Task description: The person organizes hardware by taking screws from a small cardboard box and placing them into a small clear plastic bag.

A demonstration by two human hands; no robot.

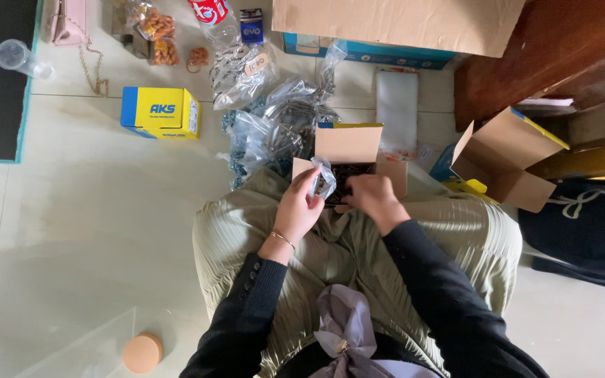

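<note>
Item 1: left hand (299, 208). Grip closed on a small clear plastic bag (324, 180), pinched at its near edge and held upright just over the lap, at the left front corner of the open box.

Item 2: right hand (374, 197). Fingers curled down at the front edge of the small open cardboard box (349, 158); whether the grip is pinching any contents or only resting there cannot be told, since the fingertips are hidden.

Item 3: small open cardboard box. Sits on the lap against the knees, lid flap standing up at the far side, dark small parts showing inside.

Item 4: heap of filled clear bags (274, 122). On the floor just beyond the box, several overlapping, dark contents.

Item 5: yellow and blue closed carton (160, 112). On the floor, well to the left of the heap.

Item 6: second open cardboard box (509, 159). On the floor to the right, flaps spread.

Item 7: round tan lid (142, 352). On the floor near the left elbow.

Handling note, as a judgement: the bag mouth is best kept spread wide and directly above the box, so any dropped piece falls back inside and not into the skirt folds (344, 252). The left pinch should stay firm near the opening; the right hand does better with small pinches than a full handful.
</note>
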